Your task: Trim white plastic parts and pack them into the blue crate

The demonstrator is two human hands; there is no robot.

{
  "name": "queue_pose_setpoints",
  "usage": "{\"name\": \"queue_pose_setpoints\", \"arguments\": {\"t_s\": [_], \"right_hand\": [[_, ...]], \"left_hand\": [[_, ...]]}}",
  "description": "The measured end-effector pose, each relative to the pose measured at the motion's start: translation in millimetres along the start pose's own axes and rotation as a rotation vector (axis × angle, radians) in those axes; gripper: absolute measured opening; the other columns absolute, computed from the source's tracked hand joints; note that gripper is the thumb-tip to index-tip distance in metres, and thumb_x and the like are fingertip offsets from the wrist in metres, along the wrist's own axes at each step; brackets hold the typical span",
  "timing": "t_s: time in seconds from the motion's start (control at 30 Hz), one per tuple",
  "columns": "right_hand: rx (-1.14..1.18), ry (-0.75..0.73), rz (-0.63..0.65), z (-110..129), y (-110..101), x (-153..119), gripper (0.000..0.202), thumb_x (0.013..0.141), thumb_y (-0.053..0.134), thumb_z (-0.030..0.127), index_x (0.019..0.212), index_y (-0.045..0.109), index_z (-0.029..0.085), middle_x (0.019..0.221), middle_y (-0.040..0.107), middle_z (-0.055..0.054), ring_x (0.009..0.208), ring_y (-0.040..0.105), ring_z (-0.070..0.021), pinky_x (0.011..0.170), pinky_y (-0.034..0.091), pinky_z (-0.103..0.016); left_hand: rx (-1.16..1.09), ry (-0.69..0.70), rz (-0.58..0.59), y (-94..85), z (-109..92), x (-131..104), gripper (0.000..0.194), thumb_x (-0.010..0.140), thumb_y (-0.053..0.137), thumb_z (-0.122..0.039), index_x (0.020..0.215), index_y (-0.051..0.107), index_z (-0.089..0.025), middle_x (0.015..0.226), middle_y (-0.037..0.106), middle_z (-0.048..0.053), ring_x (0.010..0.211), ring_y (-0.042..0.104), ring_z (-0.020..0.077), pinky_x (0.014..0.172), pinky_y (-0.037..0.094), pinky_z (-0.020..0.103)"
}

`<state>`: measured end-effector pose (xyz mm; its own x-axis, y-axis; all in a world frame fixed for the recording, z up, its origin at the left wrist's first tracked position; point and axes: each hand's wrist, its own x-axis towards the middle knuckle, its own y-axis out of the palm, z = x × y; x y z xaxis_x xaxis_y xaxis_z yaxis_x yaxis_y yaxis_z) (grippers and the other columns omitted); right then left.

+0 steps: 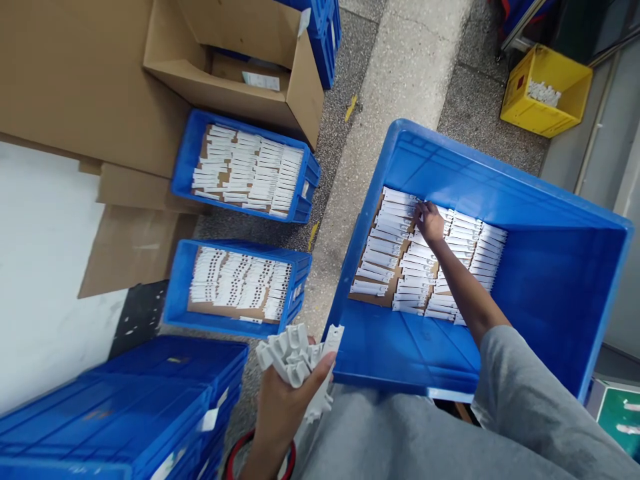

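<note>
The right hand (430, 222) is set, fingers curled down, on the white plastic strips (400, 257) rowed over cardboard at the far end of the large blue crate (550, 280), while a bundle of strips (295, 357) is clasped in the left hand (283, 407) beside its near left corner.

The person wears a grey short-sleeved top, its right sleeve (525, 393) ending above the elbow, and grey trousers (390, 440) of similar cloth. Both hands and forearms are bare, without gloves.
</note>
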<state>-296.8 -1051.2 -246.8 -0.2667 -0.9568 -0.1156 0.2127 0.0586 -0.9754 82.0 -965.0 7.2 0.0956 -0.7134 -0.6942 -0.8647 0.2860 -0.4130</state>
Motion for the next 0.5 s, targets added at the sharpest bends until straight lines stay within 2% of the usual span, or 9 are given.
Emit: {"name": "queue_pose_setpoints", "arguments": {"t_s": [0.1,0.27,0.4,0.5], "right_hand": [[0.009,-0.011,0.046,0,6,-9,0.037,0.096,0.041,0.031,0.123,0.06,0.016,0.119,0.06,-0.017,0.104,0.055,-0.029,0.071,0.051,-0.033],[-0.006,0.065,0.071,5,11,-9,0.036,0.096,0.041,0.03,0.124,0.059,0.016,0.121,0.059,-0.017,0.107,0.055,-0.0292,0.073,0.051,-0.033],[0.007,0.078,0.033,12,9,-15,0.035,0.096,0.041,0.03,0.124,0.057,0.015,0.119,0.059,-0.016,0.106,0.055,-0.028,0.074,0.05,-0.033],[0.036,0.033,0.004,16,10,-27,0.033,0.096,0.043,0.031,0.119,0.059,0.015,0.116,0.059,-0.015,0.106,0.054,-0.0264,0.08,0.049,-0.033]], "left_hand": [[-0.002,0.001,-0.01,0.8,-2,-2,0.048,0.059,0.075,-0.06,0.079,0.057,-0.021,0.051,0.064,-0.003,0.046,0.064,0.0212,0.051,0.053,0.03],[-0.022,-0.002,0.029,0.1,-1,-2,0.045,0.059,0.077,-0.054,0.08,0.055,-0.021,0.053,0.064,-0.003,0.046,0.065,0.0205,0.049,0.053,0.028],[-0.023,0.001,0.039,-0.9,-3,-1,0.046,0.057,0.078,-0.055,0.079,0.055,-0.022,0.054,0.065,-0.003,0.047,0.066,0.0219,0.047,0.053,0.028],[0.004,0.038,0.055,-1.5,-5,0,0.041,0.061,0.076,-0.053,0.078,0.055,-0.022,0.053,0.065,-0.003,0.047,0.066,0.0215,0.05,0.055,0.029]]}}
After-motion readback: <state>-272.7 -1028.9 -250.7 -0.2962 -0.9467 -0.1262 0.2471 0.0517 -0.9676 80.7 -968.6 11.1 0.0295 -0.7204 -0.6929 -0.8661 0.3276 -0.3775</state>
